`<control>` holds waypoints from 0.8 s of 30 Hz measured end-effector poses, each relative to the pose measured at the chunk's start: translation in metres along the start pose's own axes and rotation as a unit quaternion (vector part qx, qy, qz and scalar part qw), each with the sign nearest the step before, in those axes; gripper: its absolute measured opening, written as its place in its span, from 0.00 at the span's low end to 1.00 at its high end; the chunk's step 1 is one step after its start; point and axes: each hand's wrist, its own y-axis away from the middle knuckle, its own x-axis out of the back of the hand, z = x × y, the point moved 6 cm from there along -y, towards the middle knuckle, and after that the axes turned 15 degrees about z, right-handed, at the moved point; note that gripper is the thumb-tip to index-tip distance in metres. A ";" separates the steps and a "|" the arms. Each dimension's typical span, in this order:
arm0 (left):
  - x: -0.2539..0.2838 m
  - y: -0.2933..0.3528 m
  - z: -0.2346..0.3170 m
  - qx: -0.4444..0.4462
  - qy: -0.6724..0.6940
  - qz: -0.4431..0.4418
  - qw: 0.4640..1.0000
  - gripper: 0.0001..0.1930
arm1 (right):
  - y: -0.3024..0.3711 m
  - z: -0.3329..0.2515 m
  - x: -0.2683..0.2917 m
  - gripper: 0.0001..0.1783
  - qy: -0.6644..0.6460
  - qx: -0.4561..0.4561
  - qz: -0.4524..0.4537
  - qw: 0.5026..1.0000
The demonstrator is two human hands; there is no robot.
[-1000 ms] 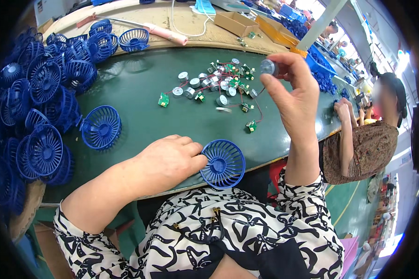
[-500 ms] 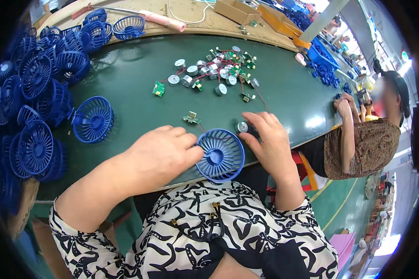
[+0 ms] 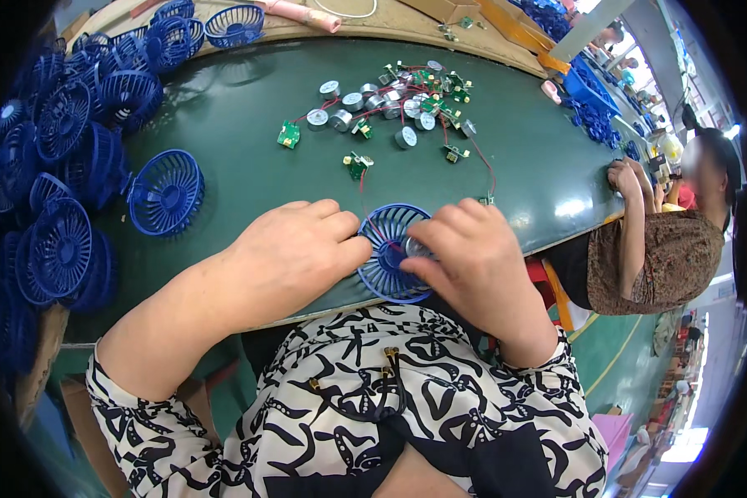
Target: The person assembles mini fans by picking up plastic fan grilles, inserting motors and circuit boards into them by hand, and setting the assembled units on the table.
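The left hand (image 3: 295, 253) lies palm down on the green table (image 3: 249, 158), its fingertips pressed against the left rim of a blue fan grille (image 3: 388, 249), steadying it rather than closing round it. The right hand (image 3: 473, 257) covers the grille's right half, thumb and fingers pinched together on a small silver motor (image 3: 412, 247) set at the grille's centre. A red wire (image 3: 362, 192) runs from under that pinch up to a small green circuit board (image 3: 356, 165) just beyond the fingers. The motor looks seated or nearly so, though the fingers hide the fit. Further out from both hands lie a scatter of loose motors and boards (image 3: 394, 104), and off past the left hand a pile of empty blue grilles (image 3: 66, 166), so much work appears left.
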 end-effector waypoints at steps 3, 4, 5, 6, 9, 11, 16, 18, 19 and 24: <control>-0.001 0.001 0.000 -0.002 0.003 0.010 1.000 0.08 | 0.000 -0.011 -0.007 0.16 -0.007 0.025 -0.023 0.999; 0.000 0.001 0.001 -0.011 0.004 0.020 1.000 0.08 | -0.001 -0.012 -0.009 0.16 -0.009 0.028 -0.027 0.999; -0.001 0.001 0.001 -0.006 0.005 0.022 1.000 0.08 | -0.002 -0.011 -0.010 0.16 -0.011 0.024 -0.027 0.999; -0.001 0.001 0.001 -0.011 0.002 0.022 1.000 0.08 | -0.003 -0.011 -0.011 0.15 -0.012 0.020 -0.027 0.999; -0.002 0.001 0.000 -0.015 0.001 0.020 1.000 0.08 | -0.004 -0.010 -0.014 0.15 -0.011 0.010 -0.033 0.999; -0.004 0.000 -0.001 -0.018 0.005 0.017 1.000 0.08 | -0.004 -0.009 -0.015 0.15 -0.006 0.003 -0.039 0.999; 0.001 0.002 0.000 -0.013 0.008 0.024 1.000 0.05 | -0.006 -0.012 -0.016 0.17 0.023 0.002 -0.044 0.999; 0.000 0.003 -0.002 -0.009 0.009 0.025 1.000 0.06 | -0.003 -0.012 -0.014 0.19 -0.004 -0.011 -0.025 1.000; -0.001 0.003 -0.004 -0.006 0.010 0.026 1.000 0.07 | -0.001 -0.010 -0.011 0.22 -0.030 -0.023 -0.005 0.999; -0.002 -0.002 -0.003 -0.003 0.006 -0.014 1.000 0.07 | 0.035 -0.008 -0.014 0.34 -0.059 0.053 0.001 0.997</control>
